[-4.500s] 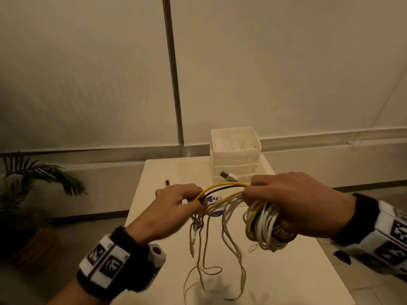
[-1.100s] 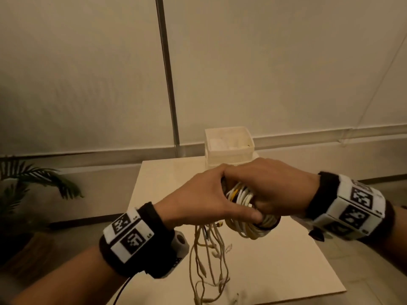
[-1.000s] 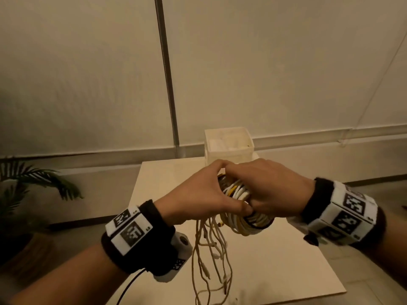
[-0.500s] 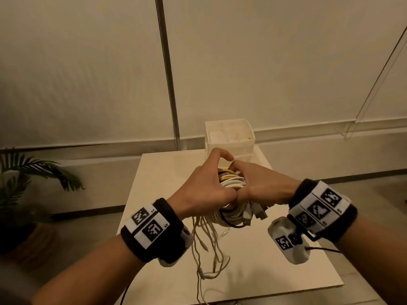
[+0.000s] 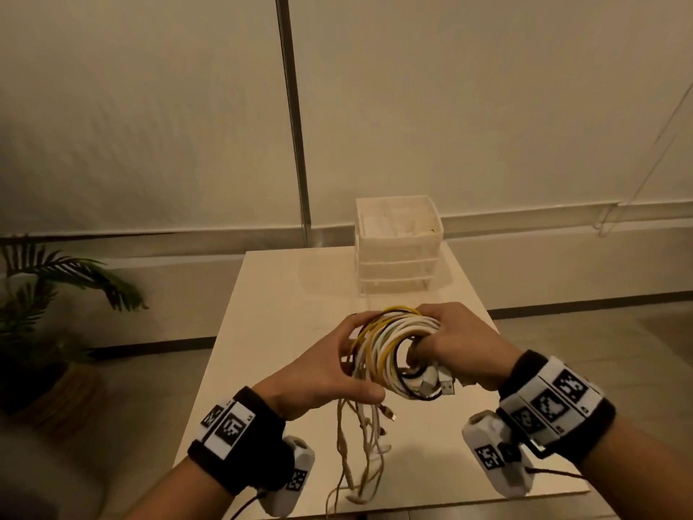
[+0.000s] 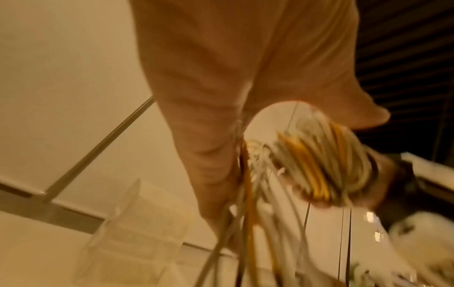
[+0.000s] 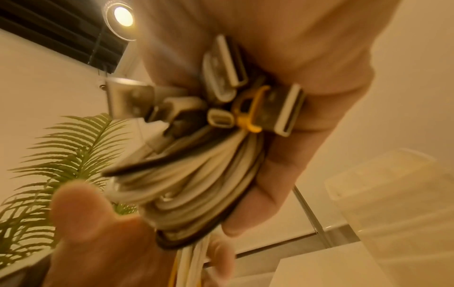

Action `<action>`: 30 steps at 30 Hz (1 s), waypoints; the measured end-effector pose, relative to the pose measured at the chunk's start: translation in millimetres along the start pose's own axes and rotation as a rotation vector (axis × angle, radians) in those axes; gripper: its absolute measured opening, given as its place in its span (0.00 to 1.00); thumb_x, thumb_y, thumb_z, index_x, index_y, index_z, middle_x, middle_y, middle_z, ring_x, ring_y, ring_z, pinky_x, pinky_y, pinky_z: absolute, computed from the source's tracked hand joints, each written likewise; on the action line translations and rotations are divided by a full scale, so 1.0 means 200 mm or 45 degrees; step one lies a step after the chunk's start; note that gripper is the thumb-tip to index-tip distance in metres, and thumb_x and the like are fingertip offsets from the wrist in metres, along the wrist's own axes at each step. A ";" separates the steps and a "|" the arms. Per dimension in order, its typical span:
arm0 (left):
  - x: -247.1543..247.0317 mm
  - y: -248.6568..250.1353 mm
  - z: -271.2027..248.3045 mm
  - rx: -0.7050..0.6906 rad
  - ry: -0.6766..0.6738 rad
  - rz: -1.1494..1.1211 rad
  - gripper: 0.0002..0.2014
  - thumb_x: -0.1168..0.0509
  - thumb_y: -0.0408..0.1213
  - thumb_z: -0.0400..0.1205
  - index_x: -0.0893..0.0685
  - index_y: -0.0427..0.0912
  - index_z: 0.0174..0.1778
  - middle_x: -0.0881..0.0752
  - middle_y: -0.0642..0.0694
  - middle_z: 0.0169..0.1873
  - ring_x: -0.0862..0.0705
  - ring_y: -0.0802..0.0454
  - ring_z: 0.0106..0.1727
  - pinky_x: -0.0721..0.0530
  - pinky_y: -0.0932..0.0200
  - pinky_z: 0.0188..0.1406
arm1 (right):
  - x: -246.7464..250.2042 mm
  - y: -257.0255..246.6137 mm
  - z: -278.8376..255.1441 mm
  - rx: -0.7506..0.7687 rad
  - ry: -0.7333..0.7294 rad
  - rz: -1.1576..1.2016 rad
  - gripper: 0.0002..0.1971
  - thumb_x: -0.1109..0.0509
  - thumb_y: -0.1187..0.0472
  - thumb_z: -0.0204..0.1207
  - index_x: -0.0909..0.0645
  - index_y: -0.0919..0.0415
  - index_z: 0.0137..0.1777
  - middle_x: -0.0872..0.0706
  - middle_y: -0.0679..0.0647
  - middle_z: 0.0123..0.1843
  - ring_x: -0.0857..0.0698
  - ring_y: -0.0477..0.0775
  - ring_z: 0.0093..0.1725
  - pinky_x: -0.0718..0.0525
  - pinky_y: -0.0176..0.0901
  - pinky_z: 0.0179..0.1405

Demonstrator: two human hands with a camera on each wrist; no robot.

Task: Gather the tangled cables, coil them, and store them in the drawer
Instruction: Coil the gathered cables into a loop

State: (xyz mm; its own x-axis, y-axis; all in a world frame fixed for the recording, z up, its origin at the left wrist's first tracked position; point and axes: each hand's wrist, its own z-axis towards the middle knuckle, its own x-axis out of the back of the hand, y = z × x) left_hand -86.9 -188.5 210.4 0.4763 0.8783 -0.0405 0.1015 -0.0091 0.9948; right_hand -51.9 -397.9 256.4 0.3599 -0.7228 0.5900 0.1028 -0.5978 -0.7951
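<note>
Cables, white, yellow and black, wound into a thick coil (image 5: 393, 345), sit low in the centre of the head view, held in the air above the pale rectangular tabletop (image 5: 285, 294). We see our right hand (image 5: 459, 345) at the coil's right side, its fingers (image 7: 317, 108) curled round the loops and clamping a cluster of metal and white plugs (image 7: 228, 93) against the palm. Our left hand (image 5: 318, 373) is at the coil's left side, fingers curled over the top of the loops and thumb below, where the loose strands leave the bundle. Those loose cable tails (image 5: 360, 444) hang down from the coil toward the bottom edge of the frame; whether they touch the tabletop we cannot tell. A small translucent white plastic drawer unit (image 5: 397, 245) of stacked drawers stands at the far end of the tabletop, above the hands in the frame, all drawers pushed in. A green palm-like potted plant (image 5: 41, 294) fills the left edge.
</note>
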 end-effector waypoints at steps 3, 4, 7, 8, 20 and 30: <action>-0.06 -0.10 0.02 -0.033 0.111 -0.114 0.43 0.17 0.36 0.67 0.30 0.44 0.78 0.16 0.39 0.66 0.15 0.40 0.64 0.16 0.49 0.59 | -0.01 0.00 0.04 -0.032 0.057 -0.015 0.09 0.25 0.71 0.60 0.20 0.57 0.32 0.16 0.56 0.29 0.20 0.51 0.28 0.21 0.45 0.27; -0.08 -0.13 0.04 -0.034 0.219 -0.168 0.43 0.15 0.41 0.65 0.27 0.41 0.75 0.14 0.39 0.64 0.13 0.41 0.60 0.15 0.49 0.57 | -0.02 0.00 0.05 -0.040 0.094 -0.011 0.09 0.25 0.71 0.60 0.20 0.57 0.32 0.16 0.56 0.30 0.19 0.53 0.30 0.21 0.47 0.30; -0.13 -0.14 0.10 -0.049 0.431 -0.266 0.41 0.14 0.49 0.61 0.21 0.38 0.68 0.12 0.37 0.57 0.12 0.43 0.53 0.15 0.50 0.52 | -0.04 0.00 0.09 -0.040 0.216 -0.033 0.09 0.28 0.70 0.64 0.22 0.55 0.34 0.17 0.52 0.30 0.20 0.54 0.31 0.26 0.42 0.28; -0.14 -0.15 0.11 -0.063 0.440 -0.284 0.38 0.15 0.46 0.63 0.20 0.40 0.68 0.12 0.36 0.58 0.13 0.40 0.55 0.15 0.47 0.55 | -0.04 0.00 0.10 -0.032 0.227 -0.061 0.08 0.29 0.69 0.65 0.22 0.55 0.35 0.18 0.51 0.31 0.20 0.53 0.32 0.28 0.40 0.28; -0.18 -0.08 0.19 -0.391 0.897 -0.391 0.21 0.27 0.24 0.59 0.15 0.32 0.50 0.11 0.32 0.43 0.12 0.40 0.42 0.11 0.48 0.42 | -0.21 0.00 0.04 0.043 0.398 0.290 0.14 0.32 0.69 0.65 0.19 0.50 0.45 0.11 0.50 0.40 0.13 0.53 0.42 0.12 0.54 0.45; -0.19 -0.02 0.26 -0.519 1.144 -0.215 0.23 0.33 0.15 0.65 0.16 0.43 0.50 0.10 0.42 0.40 0.11 0.47 0.39 0.11 0.52 0.39 | -0.28 -0.03 0.04 -0.157 0.451 0.773 0.07 0.31 0.70 0.72 0.16 0.60 0.48 0.11 0.58 0.41 0.11 0.57 0.39 0.11 0.48 0.36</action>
State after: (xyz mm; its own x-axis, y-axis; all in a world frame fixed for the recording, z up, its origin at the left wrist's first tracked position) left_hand -60.2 -247.1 202.2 -0.3709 0.8897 -0.2663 -0.2808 0.1659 0.9453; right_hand -65.6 -352.3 226.7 -0.0049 -0.9972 0.0748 -0.1334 -0.0734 -0.9883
